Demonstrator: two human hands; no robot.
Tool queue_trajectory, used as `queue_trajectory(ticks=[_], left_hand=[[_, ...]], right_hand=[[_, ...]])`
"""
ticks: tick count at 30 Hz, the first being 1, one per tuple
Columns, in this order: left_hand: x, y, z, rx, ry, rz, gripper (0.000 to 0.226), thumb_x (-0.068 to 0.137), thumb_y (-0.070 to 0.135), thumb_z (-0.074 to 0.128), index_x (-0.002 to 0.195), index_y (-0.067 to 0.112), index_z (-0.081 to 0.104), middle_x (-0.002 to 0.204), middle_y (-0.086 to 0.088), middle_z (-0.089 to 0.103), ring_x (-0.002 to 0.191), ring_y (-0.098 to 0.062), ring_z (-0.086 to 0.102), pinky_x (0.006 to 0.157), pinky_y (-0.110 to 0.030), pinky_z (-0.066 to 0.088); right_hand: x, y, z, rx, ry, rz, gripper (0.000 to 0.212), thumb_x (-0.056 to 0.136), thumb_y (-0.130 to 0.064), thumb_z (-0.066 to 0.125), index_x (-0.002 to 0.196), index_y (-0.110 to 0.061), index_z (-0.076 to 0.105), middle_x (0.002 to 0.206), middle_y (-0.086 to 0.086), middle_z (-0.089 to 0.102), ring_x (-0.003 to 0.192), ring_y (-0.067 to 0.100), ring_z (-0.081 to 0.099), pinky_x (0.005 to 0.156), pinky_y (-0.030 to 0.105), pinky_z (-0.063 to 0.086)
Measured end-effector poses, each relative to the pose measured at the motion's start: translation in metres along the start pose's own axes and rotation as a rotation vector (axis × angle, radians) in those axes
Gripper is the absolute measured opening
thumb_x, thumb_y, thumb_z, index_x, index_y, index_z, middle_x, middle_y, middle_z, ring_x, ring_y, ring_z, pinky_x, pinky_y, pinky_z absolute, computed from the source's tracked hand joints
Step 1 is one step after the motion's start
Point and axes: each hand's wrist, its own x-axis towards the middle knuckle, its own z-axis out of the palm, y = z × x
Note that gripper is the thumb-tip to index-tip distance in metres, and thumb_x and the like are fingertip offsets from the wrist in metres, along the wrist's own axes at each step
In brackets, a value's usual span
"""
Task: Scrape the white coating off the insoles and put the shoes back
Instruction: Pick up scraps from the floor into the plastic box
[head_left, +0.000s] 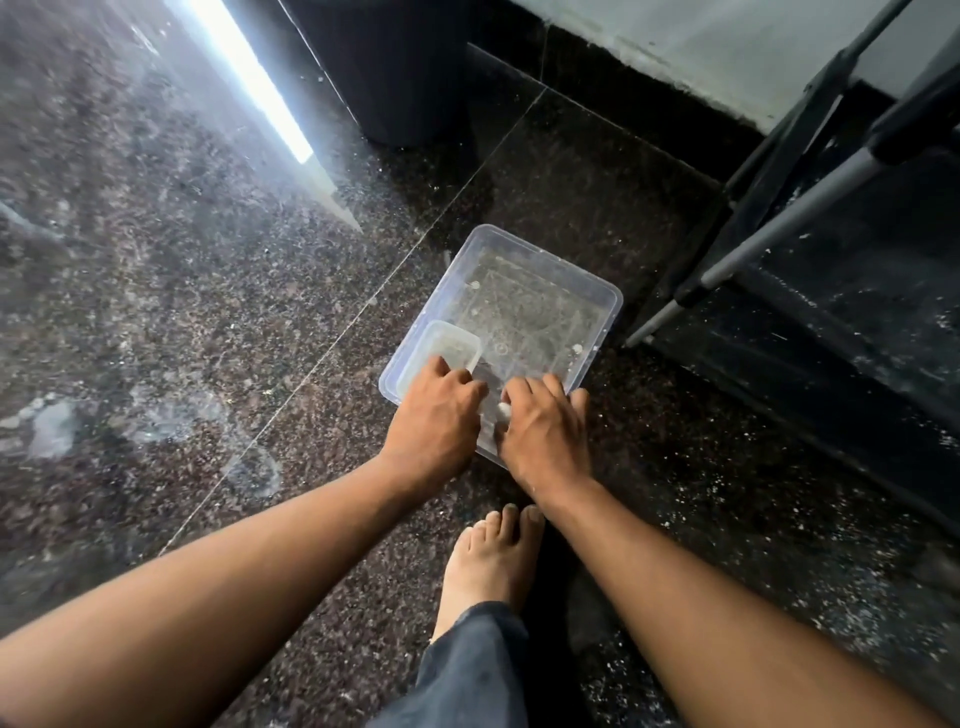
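— Counted, left to right?

— One dark speckled stone floor (156, 291), glossy, with one bright strip of reflected light (249, 78) across its upper left. Two bare forearms reaching in from the bottom edge. One clear plastic tub (597, 291), rectangular, lying flat on the floor near the centre. One smaller clear container (452, 345) inside the tub's near-left corner. One bare foot (488, 561) below the hands, toes toward the tub, with one dark trouser cuff (467, 670) over the ankle. One dark metal rack (810, 182) at the right, with grey tube legs.

— Hands?

— Left hand (434, 415) over the tub's near-left rim, fingers curled, knuckles against the small container; grasping it or only resting there, cannot tell. Right hand (540, 431) over the near rim, fingers curled down, a small white object (503, 410) showing at the thumb side; apparently pinched, not certain.

— Insoles, shoes?

— None to be made out anywhere in view. White flecks (727, 499) scattered over the floor at the right, a few more stuck to the tub's base.

— Hidden or cut off?

— Tub's near edge covered by both hands. White object mostly concealed, too small to name. Rack cropped by the top and right edges, shelves too dark to read. Dark upright block (395, 67) at top centre cropped by the top edge, unidentifiable.
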Motion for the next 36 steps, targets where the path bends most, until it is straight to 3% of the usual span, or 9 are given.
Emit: queue_trajectory(ticks=[4, 8, 13, 17, 22, 24, 27, 31, 36], left_hand=[[0.0, -0.001, -0.004, 0.217, -0.064, 0.064, 0.01, 0.072, 0.02, 0.082, 0.078, 0.017, 0.075, 0.09, -0.005, 0.064, 0.092, -0.029, 0.053, 0.072, -0.039, 0.039], [0.003, 0.004, -0.007, 0.359, -0.163, 0.113, 0.016, 0.074, 0.03, 0.08, 0.08, 0.016, 0.077, 0.123, -0.016, 0.067, 0.113, -0.035, 0.056, 0.09, -0.042, 0.031], [0.014, 0.003, -0.006, 0.448, -0.232, 0.185, 0.04, 0.087, 0.029, 0.04, 0.079, 0.016, 0.077, 0.124, -0.018, 0.067, 0.115, -0.032, 0.04, 0.089, -0.042, 0.03], [0.015, 0.012, -0.016, 0.497, -0.353, 0.136, 0.035, 0.104, 0.031, 0.041, 0.126, 0.018, 0.065, 0.157, -0.017, 0.036, 0.147, -0.037, 0.023, 0.115, -0.045, 0.022], [0.013, 0.039, -0.057, 0.546, -0.522, 0.066, 0.033, 0.105, 0.04, 0.049, 0.129, 0.02, 0.059, 0.148, -0.009, 0.035, 0.143, -0.03, 0.024, 0.117, -0.042, 0.023], [0.009, 0.073, -0.081, 0.621, -0.655, 0.129, 0.02, 0.11, 0.039, 0.034, 0.111, 0.02, 0.043, 0.131, 0.0, 0.026, 0.144, -0.023, 0.02, 0.119, -0.033, 0.018], [0.005, 0.121, -0.127, 0.646, -0.774, 0.291, 0.013, 0.11, 0.039, 0.022, 0.114, 0.033, 0.033, 0.11, -0.003, 0.014, 0.145, -0.02, 0.02, 0.098, -0.02, 0.018], [0.003, 0.113, -0.113, 0.56, -0.647, 0.195, 0.009, 0.112, 0.031, 0.023, 0.108, 0.032, 0.015, 0.111, 0.002, 0.02, 0.108, -0.014, 0.02, 0.088, -0.021, 0.015], [0.002, 0.088, -0.046, 0.304, -0.458, 0.105, 0.039, 0.109, 0.04, 0.038, 0.147, 0.034, 0.036, 0.141, 0.012, 0.047, 0.132, -0.008, 0.045, 0.109, -0.02, 0.032]], right_hand=[[0.001, 0.0, 0.009, -0.082, -0.065, -0.001, 0.024, 0.074, -0.009, 0.073, 0.088, -0.022, 0.059, 0.089, -0.001, 0.068, 0.098, 0.026, 0.058, 0.086, 0.047, 0.041], [0.002, -0.002, 0.012, -0.114, -0.12, -0.017, 0.018, 0.08, -0.01, 0.072, 0.091, -0.019, 0.061, 0.093, 0.001, 0.068, 0.102, 0.027, 0.057, 0.091, 0.052, 0.045], [0.004, 0.002, 0.015, -0.095, -0.127, -0.045, 0.012, 0.089, -0.011, 0.062, 0.098, -0.019, 0.063, 0.099, 0.0, 0.067, 0.106, 0.026, 0.055, 0.093, 0.049, 0.038], [0.006, 0.004, 0.016, -0.105, -0.169, -0.062, 0.016, 0.095, -0.016, 0.054, 0.108, -0.022, 0.06, 0.11, 0.0, 0.065, 0.113, 0.024, 0.05, 0.096, 0.044, 0.031], [0.003, 0.007, 0.01, -0.08, -0.23, -0.081, 0.02, 0.097, -0.017, 0.05, 0.115, -0.021, 0.059, 0.119, -0.001, 0.061, 0.119, 0.022, 0.046, 0.103, 0.042, 0.028], [0.001, 0.009, 0.006, -0.063, -0.235, -0.092, 0.019, 0.095, -0.019, 0.055, 0.113, -0.019, 0.059, 0.117, 0.0, 0.061, 0.118, 0.022, 0.047, 0.101, 0.041, 0.03], [-0.001, 0.013, 0.001, -0.037, -0.211, -0.138, 0.015, 0.09, -0.019, 0.059, 0.105, -0.018, 0.063, 0.111, 0.0, 0.064, 0.112, 0.022, 0.049, 0.096, 0.04, 0.029], [-0.002, 0.017, -0.006, 0.026, -0.104, -0.131, 0.014, 0.08, -0.007, 0.061, 0.09, -0.016, 0.063, 0.094, 0.003, 0.064, 0.098, 0.027, 0.056, 0.086, 0.04, 0.033], [-0.014, 0.044, -0.014, 0.307, 0.152, 0.074, 0.012, 0.079, 0.002, 0.064, 0.084, -0.008, 0.062, 0.087, 0.01, 0.06, 0.085, 0.028, 0.055, 0.073, 0.032, 0.041]])
